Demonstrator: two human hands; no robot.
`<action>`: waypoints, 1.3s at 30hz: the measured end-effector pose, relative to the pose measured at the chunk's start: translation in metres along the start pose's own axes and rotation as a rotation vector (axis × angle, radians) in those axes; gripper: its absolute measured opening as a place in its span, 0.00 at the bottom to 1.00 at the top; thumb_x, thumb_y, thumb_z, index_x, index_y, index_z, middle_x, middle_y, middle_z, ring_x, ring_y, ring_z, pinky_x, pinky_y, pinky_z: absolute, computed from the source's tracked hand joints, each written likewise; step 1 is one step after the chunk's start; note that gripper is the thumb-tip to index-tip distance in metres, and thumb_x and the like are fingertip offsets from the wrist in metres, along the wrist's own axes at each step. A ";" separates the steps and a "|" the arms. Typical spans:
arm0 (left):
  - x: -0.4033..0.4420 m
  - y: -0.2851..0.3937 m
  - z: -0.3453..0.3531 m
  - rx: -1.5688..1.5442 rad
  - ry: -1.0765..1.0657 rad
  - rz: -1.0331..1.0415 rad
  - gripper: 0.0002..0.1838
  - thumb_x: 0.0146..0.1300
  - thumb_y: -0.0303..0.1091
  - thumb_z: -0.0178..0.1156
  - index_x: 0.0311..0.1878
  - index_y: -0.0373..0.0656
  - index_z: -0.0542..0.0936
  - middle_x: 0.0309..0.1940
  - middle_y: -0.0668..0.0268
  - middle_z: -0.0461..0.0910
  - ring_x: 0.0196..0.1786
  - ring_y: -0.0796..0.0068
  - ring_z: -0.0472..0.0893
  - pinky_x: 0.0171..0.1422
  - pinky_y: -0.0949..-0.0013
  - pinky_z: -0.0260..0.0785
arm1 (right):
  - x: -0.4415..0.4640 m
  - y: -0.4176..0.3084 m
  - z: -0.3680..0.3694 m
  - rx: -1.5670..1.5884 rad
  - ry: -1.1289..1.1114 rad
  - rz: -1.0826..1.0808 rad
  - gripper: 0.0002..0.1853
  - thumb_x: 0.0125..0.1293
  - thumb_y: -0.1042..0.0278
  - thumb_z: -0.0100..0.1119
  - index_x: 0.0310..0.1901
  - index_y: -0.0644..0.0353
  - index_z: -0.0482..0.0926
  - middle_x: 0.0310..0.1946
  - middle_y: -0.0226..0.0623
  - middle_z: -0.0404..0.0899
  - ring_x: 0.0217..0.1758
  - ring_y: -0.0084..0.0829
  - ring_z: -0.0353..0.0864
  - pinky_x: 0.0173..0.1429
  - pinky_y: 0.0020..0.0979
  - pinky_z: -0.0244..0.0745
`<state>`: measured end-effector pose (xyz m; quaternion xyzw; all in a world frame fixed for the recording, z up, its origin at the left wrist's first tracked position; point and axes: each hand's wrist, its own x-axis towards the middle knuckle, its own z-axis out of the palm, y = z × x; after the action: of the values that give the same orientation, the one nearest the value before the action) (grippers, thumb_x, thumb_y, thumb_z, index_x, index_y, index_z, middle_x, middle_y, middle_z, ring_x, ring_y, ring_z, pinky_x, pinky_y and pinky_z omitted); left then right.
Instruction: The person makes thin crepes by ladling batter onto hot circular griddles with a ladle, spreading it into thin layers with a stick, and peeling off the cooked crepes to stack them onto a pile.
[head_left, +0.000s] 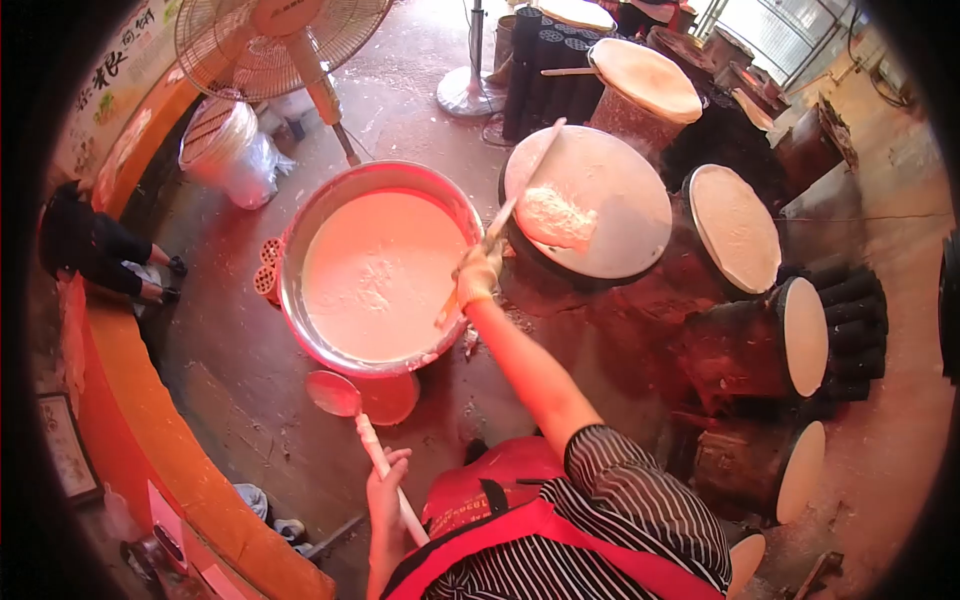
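The right arm (530,365) is being stretched toward eleven o'clock, with the right hand (478,272) being clenched; at seven o'clock, the left hand (388,487) is being held curled.

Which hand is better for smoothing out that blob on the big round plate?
Probably the right hand: it grips a long flat stick that reaches over the round plate, right by the blob. The left hand is farther away, holding a ladle.

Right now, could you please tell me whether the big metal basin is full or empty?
Partly full: pale, batter-like liquid spans the metal basin, leaving some inner wall showing above it. How deep it is, I cannot tell.
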<state>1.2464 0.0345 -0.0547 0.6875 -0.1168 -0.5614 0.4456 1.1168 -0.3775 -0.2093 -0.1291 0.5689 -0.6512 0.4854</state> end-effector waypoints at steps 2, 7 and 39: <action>0.003 0.006 -0.001 -0.015 0.006 0.030 0.11 0.68 0.32 0.63 0.52 0.41 0.85 0.67 0.64 0.73 0.64 0.77 0.74 0.60 0.73 0.70 | -0.057 -0.029 -0.045 0.047 -0.087 0.108 0.23 0.79 0.43 0.48 0.60 0.54 0.73 0.14 0.22 0.60 0.09 0.22 0.60 0.13 0.31 0.56; 0.021 0.011 0.001 0.003 -0.102 0.076 0.13 0.68 0.33 0.63 0.54 0.42 0.85 0.73 0.61 0.67 0.67 0.76 0.72 0.64 0.74 0.66 | -0.115 -0.084 -0.141 -0.054 -0.075 0.162 0.15 0.78 0.43 0.49 0.53 0.42 0.68 0.22 0.22 0.66 0.14 0.18 0.62 0.15 0.24 0.57; -0.025 -0.003 0.285 -0.014 -0.214 0.130 0.14 0.66 0.35 0.65 0.53 0.40 0.85 0.61 0.60 0.74 0.57 0.79 0.72 0.60 0.73 0.62 | 0.069 -0.282 -0.395 -0.071 -0.527 0.493 0.27 0.78 0.54 0.48 0.75 0.29 0.56 0.21 0.27 0.68 0.11 0.22 0.56 0.14 0.26 0.53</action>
<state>0.9868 -0.0845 -0.0323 0.6114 -0.2043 -0.6022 0.4709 0.6609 -0.2211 -0.1177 -0.1682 0.4606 -0.4389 0.7529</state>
